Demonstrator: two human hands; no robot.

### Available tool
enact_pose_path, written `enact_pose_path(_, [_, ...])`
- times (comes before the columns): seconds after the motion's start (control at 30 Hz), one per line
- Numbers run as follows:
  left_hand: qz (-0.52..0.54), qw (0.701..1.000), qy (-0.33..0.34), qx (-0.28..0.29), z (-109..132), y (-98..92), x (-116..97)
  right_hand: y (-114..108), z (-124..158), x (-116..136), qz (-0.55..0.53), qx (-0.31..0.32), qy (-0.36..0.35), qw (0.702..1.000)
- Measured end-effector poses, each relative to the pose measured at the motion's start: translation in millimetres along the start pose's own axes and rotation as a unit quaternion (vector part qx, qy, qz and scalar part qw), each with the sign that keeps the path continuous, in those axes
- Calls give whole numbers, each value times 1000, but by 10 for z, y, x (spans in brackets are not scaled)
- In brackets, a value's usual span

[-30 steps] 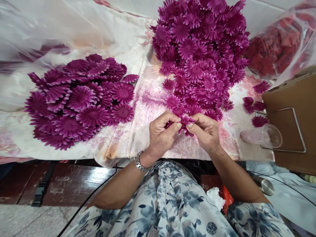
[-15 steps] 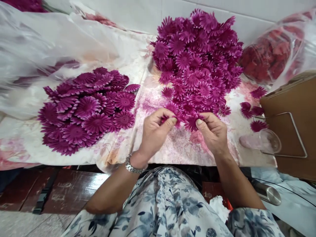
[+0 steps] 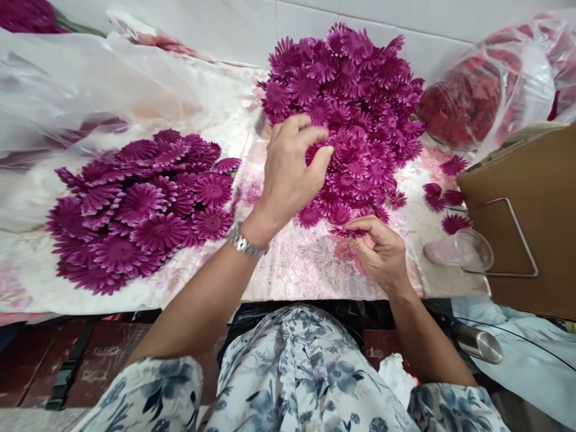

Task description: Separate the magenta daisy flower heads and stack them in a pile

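The left hand [image 3: 292,171] reaches far over the tabletop, palm down, its thumb and curled fingers [image 3: 306,129] closed round a magenta bloom [image 3: 314,153] at the left edge of the heap of small flowers [image 3: 360,96]; a metal watch [image 3: 241,242] sits on its wrist. The right hand [image 3: 381,255] lies nearer and to the right, apart from the left; its thumb and forefinger pinch a single flower [image 3: 347,231], held flat just above the cloth at the near foot of the heap. The heap itself is piled high at the far middle of the tabletop, against a white tiled wall [image 3: 450,24]. The stained cloth [image 3: 306,270] under both hands is speckled pink. To the left, well apart from the heap, larger magenta flowers [image 3: 139,207] lie overlapping in a flat spread; beyond them is a crumpled clear plastic sheet [image 3: 67,84]. To the right a few stray flowers [image 3: 450,198] lie on the cloth; near them a clear cup [image 3: 470,249] lies on its side, touching a wire frame [image 3: 513,240] against a brown cardboard box [image 3: 531,198]. At the far right a clear bag of red flowers [image 3: 472,102] rests beside the heap; a metal flask [image 3: 479,345] lies low by the person's right forearm.
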State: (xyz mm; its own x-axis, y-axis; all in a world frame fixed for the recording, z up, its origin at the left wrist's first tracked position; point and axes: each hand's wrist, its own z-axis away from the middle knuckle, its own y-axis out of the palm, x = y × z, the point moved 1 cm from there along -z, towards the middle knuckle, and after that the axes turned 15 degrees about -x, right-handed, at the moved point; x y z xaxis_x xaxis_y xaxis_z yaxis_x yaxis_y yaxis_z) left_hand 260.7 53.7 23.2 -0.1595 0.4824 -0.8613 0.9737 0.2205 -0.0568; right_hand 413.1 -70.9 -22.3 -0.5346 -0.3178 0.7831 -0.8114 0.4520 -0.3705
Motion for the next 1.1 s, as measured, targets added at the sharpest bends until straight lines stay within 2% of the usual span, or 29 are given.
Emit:
enact_pose_path(0.03, [7, 1000, -24, 7, 144, -75, -39, -19, 3, 16, 14, -13, -51, 998])
enact_pose_path(0.1, [1, 990, -128, 65, 467, -216, -94, -35, 11, 45, 46, -49, -143, 987])
enact_pose_path(0.13, [17, 971, -209, 112, 627, -266, -103, -29, 18, 56, 63, -68, -180, 979])
enact_pose_path(0.2, [92, 900, -381, 190, 899, -314, -88, 8, 39, 73, 94, -86, -239, 963])
enact_pose_path(0.23, [138, 862, -447, 195, 993, -316, -70, 36, 53, 79, 104, -81, -262, 956])
enact_pose_path(0.27, [179, 840, -484, 164, 1052, -310, -50, 63, 67, 85, 111, -68, -283, 950])
enact_pose_path(0.3, [209, 832, -499, 124, 1084, -298, -28, 87, 82, 92, 114, -48, -299, 946])
enact_pose_path(0.37, [237, 835, -495, 39, 1091, -275, 5, 112, 104, 105, 112, -2, -306, 945])
enact_pose_path(0.43, [238, 844, -481, -14, 1073, -264, 22, 100, 112, 119, 95, 25, -279, 955])
enact_pose_path(0.57, [227, 869, -435, -62, 1084, -284, 55, 45, 109, 129, 67, -12, -187, 980])
enact_pose_path(0.73, [150, 935, -318, -42, 1149, -313, 118, 89, 137, 117, 50, -12, -147, 988])
enact_pose_path(0.8, [118, 951, -284, -28, 1157, -319, 122, 105, 142, 122, 41, -14, -142, 989])
enact_pose_path(1.0, [101, 956, -275, -23, 1150, -321, 95, 121, 86, 205, 54, -51, -135, 988])
enact_pose_path(1.1, [102, 953, -284, -14, 1154, -314, 88, 182, 34, 254, 58, -39, -121, 990])
